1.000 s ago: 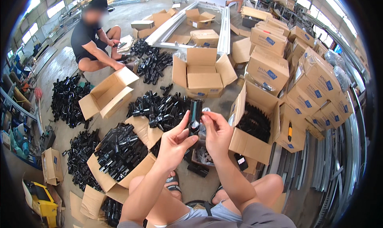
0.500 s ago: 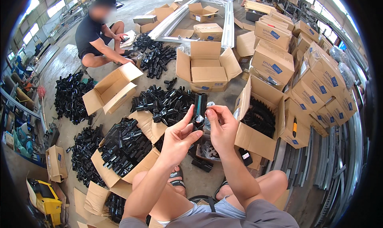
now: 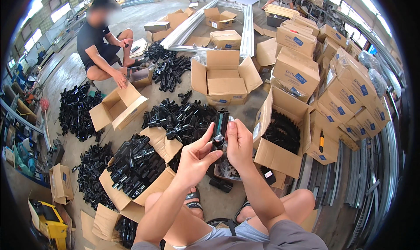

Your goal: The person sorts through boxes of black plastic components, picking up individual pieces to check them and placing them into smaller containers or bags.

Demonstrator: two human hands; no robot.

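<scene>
Left hand (image 3: pixel 195 157): grip closed on black tubular part (image 3: pixel 222 121), thumb and fingers around its lower end; part upright, just right of frame centre, glossy, open top. Right hand (image 3: pixel 239 146): thumb and curled fingers at part's right side; cannot tell if that grip is closed on it or on something small. Heap of black parts (image 3: pixel 179 118) behind left hand, centre of frame. Carton full of black parts (image 3: pixel 136 167) lower left of centre. Open carton with black toothed pieces (image 3: pixel 280 162) right of centre. Co-worker (image 3: pixel 94 44) upper left, hand at empty carton (image 3: pixel 101 115)
</scene>
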